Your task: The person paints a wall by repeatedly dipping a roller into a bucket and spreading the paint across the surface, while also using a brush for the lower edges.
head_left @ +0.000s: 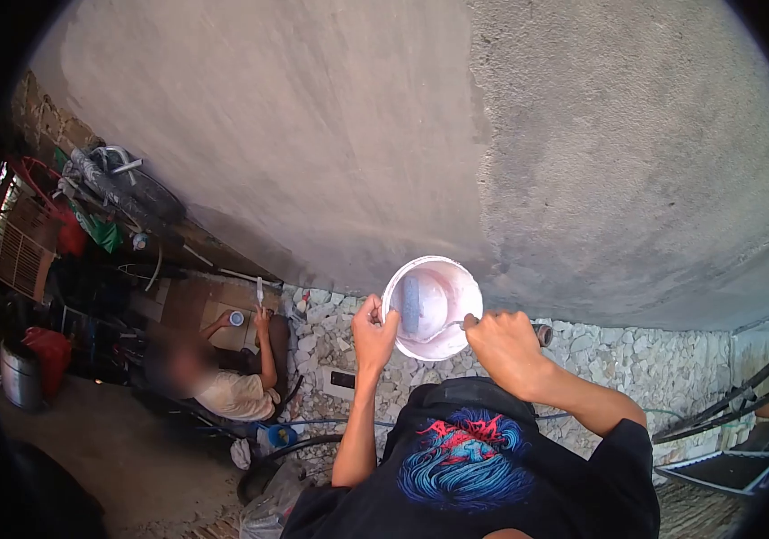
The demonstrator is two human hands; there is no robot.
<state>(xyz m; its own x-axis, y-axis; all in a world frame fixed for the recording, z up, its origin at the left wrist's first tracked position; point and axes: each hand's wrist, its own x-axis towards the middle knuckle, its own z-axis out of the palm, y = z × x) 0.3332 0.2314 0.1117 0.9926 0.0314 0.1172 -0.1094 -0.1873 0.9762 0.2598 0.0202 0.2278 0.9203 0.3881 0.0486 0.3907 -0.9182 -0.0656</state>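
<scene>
A white bucket [468, 280], its inner wall smeared with pale paint, is held in front of my chest close to the grey wall [357, 153]. My left hand [373, 334] grips the bucket's left rim, thumb over the edge. At the right rim, my right hand [508, 349] is closed around the handle of a paint roller [411, 304]. The roller's grey sleeve rests inside the bucket, on its left side. Whether liquid lies at the bottom is hard to tell.
White rubble [600, 359] covers the ground along the wall. At the left a co-worker [236, 395] sits with a small cup [236, 318] and a flat-bladed tool [259, 292]. A dark phone-like object [343, 380] lies on the stones. Black pipes [725, 391] stand at right.
</scene>
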